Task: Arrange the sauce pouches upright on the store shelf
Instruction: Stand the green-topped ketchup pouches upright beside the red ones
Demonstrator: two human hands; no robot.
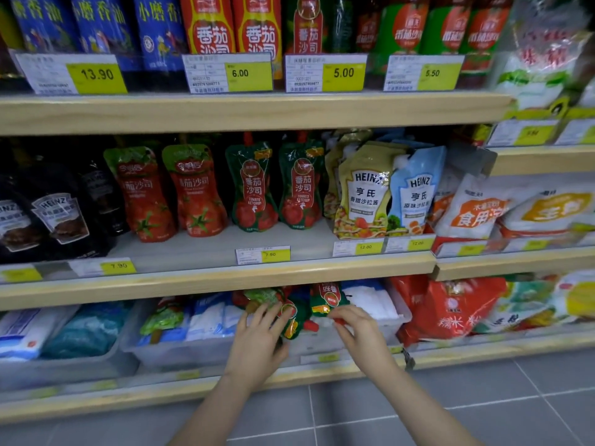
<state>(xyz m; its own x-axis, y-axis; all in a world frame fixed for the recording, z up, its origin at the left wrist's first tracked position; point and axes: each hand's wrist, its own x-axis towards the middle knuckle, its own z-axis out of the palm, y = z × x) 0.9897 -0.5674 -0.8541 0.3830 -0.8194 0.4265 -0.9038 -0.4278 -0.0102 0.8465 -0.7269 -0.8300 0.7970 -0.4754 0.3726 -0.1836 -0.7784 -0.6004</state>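
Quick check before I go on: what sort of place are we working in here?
A shop aisle, most likely a grocery or supermarket. Wooden shelves carry yellow price tags, and rows of ketchup pouches and Heinz pouches stand facing out. Both hands reach into a bin on the bottom shelf.

Left hand [257,339]: forearm reaching forward, fingers spread and curled — gripping; Right hand [357,329]: forearm extended alongside, fingertips pinched together — thumb meeting forefinger
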